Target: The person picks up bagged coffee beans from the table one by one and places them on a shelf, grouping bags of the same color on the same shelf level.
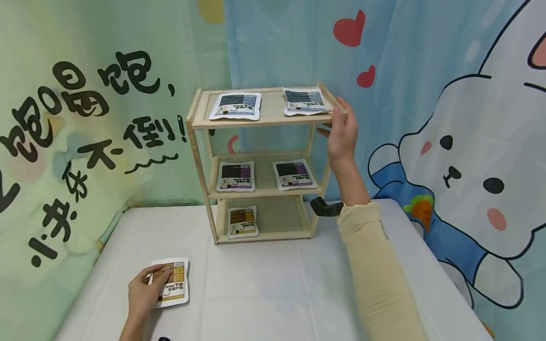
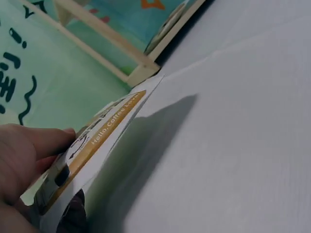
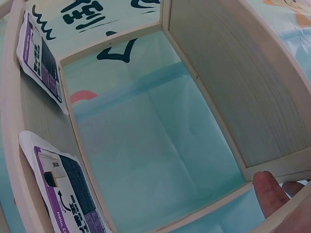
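In the head view, my left hand (image 1: 145,292) pinches a white and orange-brown coffee packet (image 1: 176,282) at the front left. The left wrist view shows that packet (image 2: 104,136) tilted above the white cloth, casting a shadow. My right hand (image 1: 343,135) grips the right end of the top tier of a three-tier wooden shelf rack (image 1: 273,124). Its fingers (image 3: 268,194) reach under the top board in the right wrist view. Two blue packets, left (image 1: 236,106) and right (image 1: 304,102), lie on the top tier.
On the middle tier are two purple-and-black packets, left (image 1: 236,176) and right (image 1: 295,174). One orange-brown packet (image 1: 242,222) lies at the left of the bottom tier. A white tablecloth (image 1: 264,289) covers the table. Printed curtains (image 1: 277,47) hang behind the rack.
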Motion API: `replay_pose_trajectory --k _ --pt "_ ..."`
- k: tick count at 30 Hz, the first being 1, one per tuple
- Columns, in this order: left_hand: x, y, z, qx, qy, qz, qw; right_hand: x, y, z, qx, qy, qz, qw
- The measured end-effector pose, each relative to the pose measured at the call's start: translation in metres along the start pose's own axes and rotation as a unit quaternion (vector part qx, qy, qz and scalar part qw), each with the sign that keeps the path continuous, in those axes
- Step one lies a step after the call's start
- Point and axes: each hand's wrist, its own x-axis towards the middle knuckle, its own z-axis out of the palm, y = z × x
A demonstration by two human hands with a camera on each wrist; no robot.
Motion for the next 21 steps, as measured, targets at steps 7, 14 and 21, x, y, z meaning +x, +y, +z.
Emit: replay_pose_trajectory --k 7,14,21 --pt "-0.002 0.007 0.027 -0.046 -0.027 0.028 0.9982 -0.001 -0.001 0.000 -0.005 -0.001 -0.006 1.000" --pt "-0.010 0.031 0.051 -0.079 -0.054 0.060 0.9936 0.003 -0.002 0.001 0.000 0.000 -0.007 1.000" --pt "-0.027 0.052 0.081 -0.089 -0.072 0.095 0.9889 0.001 0.001 0.000 -0.004 0.000 0.001 1.000"
